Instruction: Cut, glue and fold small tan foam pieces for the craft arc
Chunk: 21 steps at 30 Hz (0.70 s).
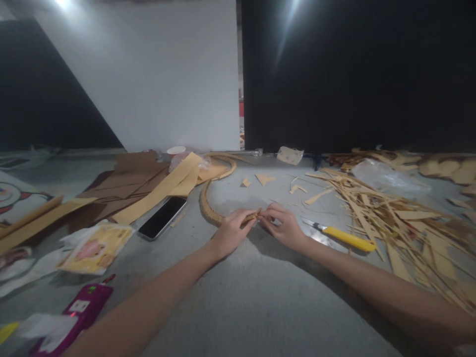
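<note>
A thin, curved tan band with a wrapped or braided look (210, 210) bends across the table into my left hand (233, 229). The fingers of that hand are closed around it near its end. My right hand (283, 225) meets the same end, thumb and fingertips pinched together at the tip. What exactly the right fingertips pinch is too small to make out. Just right of my right hand lies a yellow utility knife (349, 239), its blade pointing toward the hand. A black-screened phone (162, 218) rests to the left of the band.
Loose tan strips (394, 223) pile up on the right, beside a clear plastic bag (388, 178). Brown sheets (126, 173) and a long tan strip (156, 193) lie at left. Nearer are a yellow tissue pack (97, 248) and a purple device (87, 305). Dark panels (357, 74) stand behind.
</note>
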### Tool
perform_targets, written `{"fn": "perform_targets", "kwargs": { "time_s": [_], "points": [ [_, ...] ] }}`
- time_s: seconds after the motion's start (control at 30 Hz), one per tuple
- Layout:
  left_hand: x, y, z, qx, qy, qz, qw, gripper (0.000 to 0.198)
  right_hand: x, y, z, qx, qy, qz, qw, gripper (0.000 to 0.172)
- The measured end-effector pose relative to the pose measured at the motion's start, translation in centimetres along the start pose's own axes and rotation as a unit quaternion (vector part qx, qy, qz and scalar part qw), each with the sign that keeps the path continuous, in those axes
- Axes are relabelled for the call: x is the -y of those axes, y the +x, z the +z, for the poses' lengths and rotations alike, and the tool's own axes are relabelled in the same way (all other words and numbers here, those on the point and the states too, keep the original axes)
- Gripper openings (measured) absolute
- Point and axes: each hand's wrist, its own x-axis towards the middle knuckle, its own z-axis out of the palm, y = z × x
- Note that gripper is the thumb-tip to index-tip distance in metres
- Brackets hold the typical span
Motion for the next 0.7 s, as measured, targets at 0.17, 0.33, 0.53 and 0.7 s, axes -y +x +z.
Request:
{"fn": "perform_targets", "kwargs": {
  "time_s": [0.17,0.33,0.53,0.7],
  "points": [
    [0.02,-0.03,0.02,0.011,-0.007,-0.018,1.0,0.027,0.08,0.13,-0.1,-0.003,-0.003,0.036,0.999,0.023],
    [0.13,0.03,0.15,0.002,0.0,-0.015,1.0,0.027,-0.62,-0.6,0.41,-0.028,-0.048,-0.05,0.997,0.02],
    [0.35,-0.05,0.3,-0.002,-0.011,-0.013,1.0,0.027,-0.45,-0.53,0.47,-0.008,-0.017,-0.026,0.999,0.023],
    [0.58,-0.23,0.35,0.008,-0.004,-0.006,1.0,0.026,-0.2,0.01,0.29,0.019,0.036,0.068,0.997,0.028]
  ]
}}
